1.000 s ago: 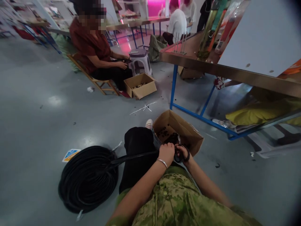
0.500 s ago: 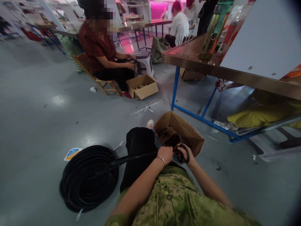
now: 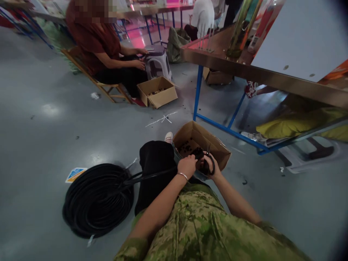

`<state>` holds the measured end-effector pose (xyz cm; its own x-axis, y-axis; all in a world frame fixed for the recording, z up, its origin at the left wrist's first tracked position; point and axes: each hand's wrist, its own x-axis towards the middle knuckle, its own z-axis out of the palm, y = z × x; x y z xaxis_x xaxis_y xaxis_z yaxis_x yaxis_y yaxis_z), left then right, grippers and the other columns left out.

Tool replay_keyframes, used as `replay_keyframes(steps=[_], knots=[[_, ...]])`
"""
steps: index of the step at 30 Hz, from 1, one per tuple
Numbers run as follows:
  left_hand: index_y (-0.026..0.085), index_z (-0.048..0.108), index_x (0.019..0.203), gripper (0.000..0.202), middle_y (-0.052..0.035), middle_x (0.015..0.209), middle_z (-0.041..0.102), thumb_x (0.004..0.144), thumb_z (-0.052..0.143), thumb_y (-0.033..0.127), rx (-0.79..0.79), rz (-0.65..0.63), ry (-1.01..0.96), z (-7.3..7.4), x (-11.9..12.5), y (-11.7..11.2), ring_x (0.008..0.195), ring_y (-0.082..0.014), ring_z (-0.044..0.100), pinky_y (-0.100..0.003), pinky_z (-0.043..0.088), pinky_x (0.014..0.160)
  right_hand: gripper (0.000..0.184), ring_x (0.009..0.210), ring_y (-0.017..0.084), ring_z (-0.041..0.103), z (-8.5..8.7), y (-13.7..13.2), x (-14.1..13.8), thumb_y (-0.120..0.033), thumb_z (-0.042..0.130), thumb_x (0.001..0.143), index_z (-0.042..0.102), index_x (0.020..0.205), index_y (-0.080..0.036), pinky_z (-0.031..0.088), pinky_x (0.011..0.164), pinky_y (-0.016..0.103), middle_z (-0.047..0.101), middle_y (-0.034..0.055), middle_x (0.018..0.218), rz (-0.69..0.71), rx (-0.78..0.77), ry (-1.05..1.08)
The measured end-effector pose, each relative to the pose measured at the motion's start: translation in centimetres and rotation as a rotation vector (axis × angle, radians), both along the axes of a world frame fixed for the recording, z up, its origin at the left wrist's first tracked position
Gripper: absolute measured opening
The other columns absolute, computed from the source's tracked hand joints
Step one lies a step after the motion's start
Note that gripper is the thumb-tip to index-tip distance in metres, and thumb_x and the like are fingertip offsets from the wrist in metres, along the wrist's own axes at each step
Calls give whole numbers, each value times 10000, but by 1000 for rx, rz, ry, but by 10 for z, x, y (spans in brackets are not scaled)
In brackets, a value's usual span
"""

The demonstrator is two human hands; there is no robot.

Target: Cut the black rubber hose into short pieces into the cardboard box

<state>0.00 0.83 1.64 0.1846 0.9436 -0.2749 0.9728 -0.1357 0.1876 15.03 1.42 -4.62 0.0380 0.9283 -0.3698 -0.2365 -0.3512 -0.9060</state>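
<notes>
My left hand (image 3: 187, 165) is closed around black tubing (image 3: 154, 174), which runs across my thigh from a large coil (image 3: 99, 201) on the floor at the left. In my right hand (image 3: 213, 167) is a pair of black-handled scissors (image 3: 210, 163), their blades pointing away from me. Both hands are close together above the near side of an open cardboard box (image 3: 221, 150). Small dark cut pieces (image 3: 186, 148) lie inside that box. The tubing's end is partly hidden by my fingers.
A person in a dark red top (image 3: 92, 40) sits on a wooden chair by another cardboard box (image 3: 165, 97) and a plastic stool (image 3: 159, 59). At the right stands a table with blue legs (image 3: 198, 92). White string (image 3: 163, 119) lies on the floor.
The view has shifted, so the surroundings appear higher and further left. My scissors have moved slightly away from the tubing, and their blades now point up over the box.
</notes>
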Motion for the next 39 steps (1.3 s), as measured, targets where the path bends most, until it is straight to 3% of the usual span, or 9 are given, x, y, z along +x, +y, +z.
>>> replay_keyframes(steps=[4,9,13,25,39], knots=[[191,548,1142,335,-104,1048,649,991,312,375,34,142,-18,-2,-4,4,885,-199,665,-272,469,706,681,654,148,620,-1,-14,7,-520,688,734,517,1329,-237,485,555,239,619,-1,790,99,-75,45],[260,483,1316,387,-93,1098,643,994,301,373,60,122,-32,-2,-5,1,880,-193,662,-267,458,694,550,697,150,593,-3,-32,14,-515,670,757,630,1202,-194,468,604,238,647,12,808,339,52,-181],[278,492,1315,385,-83,1098,645,989,315,377,47,91,-33,-1,-4,0,886,-189,658,-261,452,696,500,802,187,593,-1,-25,16,-485,652,772,659,1164,-175,476,709,281,681,41,908,445,188,-399],[262,531,1246,349,-73,1033,652,988,325,375,94,42,-29,-3,-5,-2,858,-193,659,-269,440,659,570,980,240,604,-9,-8,23,-554,599,821,614,1247,-174,470,890,357,672,71,1082,503,314,-415],[253,554,1201,332,-72,1005,649,983,334,369,66,0,-23,-5,-4,-1,877,-206,658,-276,453,686,585,954,227,603,-2,-10,20,-545,602,819,593,1262,-164,473,868,347,673,71,1040,510,263,-375]])
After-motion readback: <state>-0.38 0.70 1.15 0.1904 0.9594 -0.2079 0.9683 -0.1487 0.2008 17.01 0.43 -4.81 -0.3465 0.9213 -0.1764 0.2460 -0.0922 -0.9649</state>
